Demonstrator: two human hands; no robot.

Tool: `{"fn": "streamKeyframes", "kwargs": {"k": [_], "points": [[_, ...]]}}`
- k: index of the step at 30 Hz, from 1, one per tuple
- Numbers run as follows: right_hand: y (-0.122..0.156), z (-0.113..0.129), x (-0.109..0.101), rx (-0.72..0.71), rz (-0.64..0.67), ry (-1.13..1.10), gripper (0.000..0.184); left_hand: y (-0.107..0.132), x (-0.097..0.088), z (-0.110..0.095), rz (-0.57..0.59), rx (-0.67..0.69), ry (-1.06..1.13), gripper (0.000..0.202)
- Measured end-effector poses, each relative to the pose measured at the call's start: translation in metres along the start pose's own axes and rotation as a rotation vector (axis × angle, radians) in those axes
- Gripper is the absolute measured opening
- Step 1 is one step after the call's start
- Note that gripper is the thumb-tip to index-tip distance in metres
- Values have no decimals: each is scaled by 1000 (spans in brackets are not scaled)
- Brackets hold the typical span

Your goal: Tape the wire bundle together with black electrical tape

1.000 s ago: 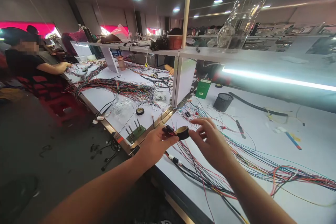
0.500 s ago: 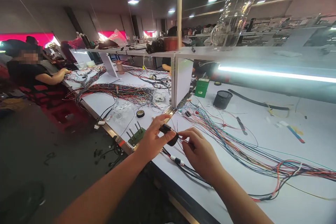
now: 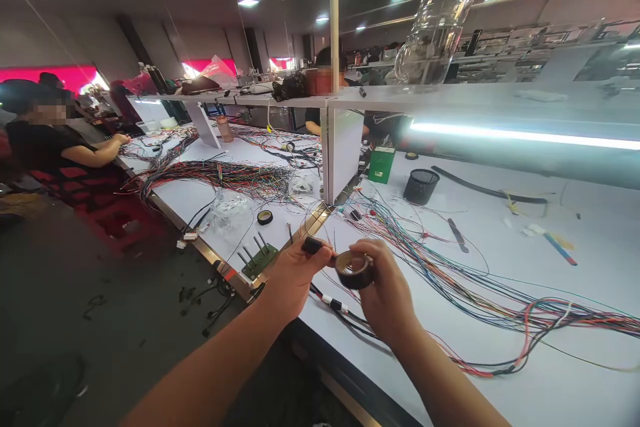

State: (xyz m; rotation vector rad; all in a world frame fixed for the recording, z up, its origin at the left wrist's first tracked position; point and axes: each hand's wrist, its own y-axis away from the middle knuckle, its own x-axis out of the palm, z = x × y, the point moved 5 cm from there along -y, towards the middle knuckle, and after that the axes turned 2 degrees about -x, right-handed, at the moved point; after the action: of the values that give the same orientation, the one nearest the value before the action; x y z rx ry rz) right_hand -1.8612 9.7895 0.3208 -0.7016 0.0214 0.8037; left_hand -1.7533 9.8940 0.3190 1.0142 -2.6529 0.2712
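My left hand [image 3: 297, 273] is closed, thumb against fingers, on a small black connector [image 3: 312, 245] above the table's front edge. Thin wires stand out near it, though where they join is hidden by my fingers. Just to the right, my right hand [image 3: 383, 280] grips a roll of black tape [image 3: 354, 275], its hollow core facing up toward me. The roll's left side is close to my left fingertips, and a short dark strip seems to span the gap. Below both hands runs a black cable with white sleeves [image 3: 334, 303] on the white table.
A green plate with upright metal pins [image 3: 260, 259] stands left of my hands, with another tape roll [image 3: 265, 217] behind it. Long wire bundles [image 3: 430, 260] spread rightward. Farther back are a mesh cup [image 3: 421, 187], a green box [image 3: 381, 165] and a divider [image 3: 343, 153]. A co-worker [image 3: 55, 127] sits left.
The tape roll, earlier beneath my left fingers, is now in my right hand and turned core-up. My right hand has let its pinch on the wires go. The view has shifted slightly.
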Motion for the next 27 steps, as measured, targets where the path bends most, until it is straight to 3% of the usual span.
{"fn": "streamKeyframes", "kwargs": {"k": [2, 4, 7, 10, 15, 18, 20, 23, 25, 27], "points": [[-2, -17, 0, 357, 14, -217, 20, 2, 0, -7, 41, 94, -132, 11], [-2, -25, 4, 641, 148, -403, 15, 2, 3, -18, 123, 224, -302, 8], [-6, -20, 4, 737, 330, -556, 27, 1, 8, -34, 241, 346, -431, 7], [-8, -10, -4, 566, 325, -548, 36, -2, 9, -41, 217, 310, -485, 13], [-3, 14, -5, -64, 243, 40, 45, -4, 8, -33, 28, 167, -484, 26], [2, 22, -4, -218, 149, 171, 40, -3, 8, -20, -6, 69, -386, 29], [2, 15, -9, -85, 65, 19, 29, -1, 8, -16, -8, 109, -301, 25], [5, -15, -11, 397, 32, -345, 20, 3, 8, -21, 41, 276, -251, 15], [10, -29, -5, 681, 187, -527, 15, 4, 11, -26, 141, 346, -279, 12], [13, -34, -3, 802, 345, -604, 18, 3, 15, -29, 235, 350, -321, 16]]}}
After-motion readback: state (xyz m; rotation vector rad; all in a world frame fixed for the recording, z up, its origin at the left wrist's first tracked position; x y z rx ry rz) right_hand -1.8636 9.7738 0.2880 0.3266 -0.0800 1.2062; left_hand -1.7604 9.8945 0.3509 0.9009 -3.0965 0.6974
